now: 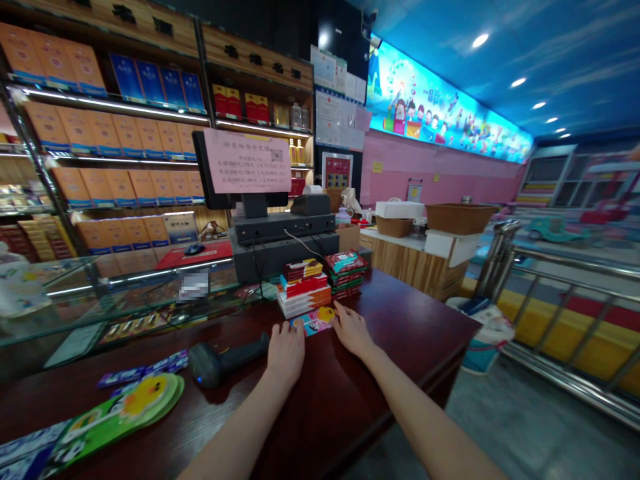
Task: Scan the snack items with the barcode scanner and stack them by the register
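A flat blue packet (316, 322) with a yellow chick's head and cartoon figures lies on the dark red wooden counter (320, 413). My left hand (286, 350) grips its left edge with bent fingers, and the thumb is by the corner. My right hand (353, 331) holds the right edge, fingers bent round it. Just behind the packet rises a stack of white, orange and red boxes (304, 293). Beside that stack is a pile of red and green snack packets (346, 273). A black barcode scanner (213, 363) rests left of my left hand.
Green chick-shaped packets (120, 417) and purple packets (145, 369) lie at the counter's left. A monitor with a pink notice (247, 160) stands above a black cash drawer (283, 229). A glass case (135, 293) adjoins on the left; a metal railing (575, 280) runs at right.
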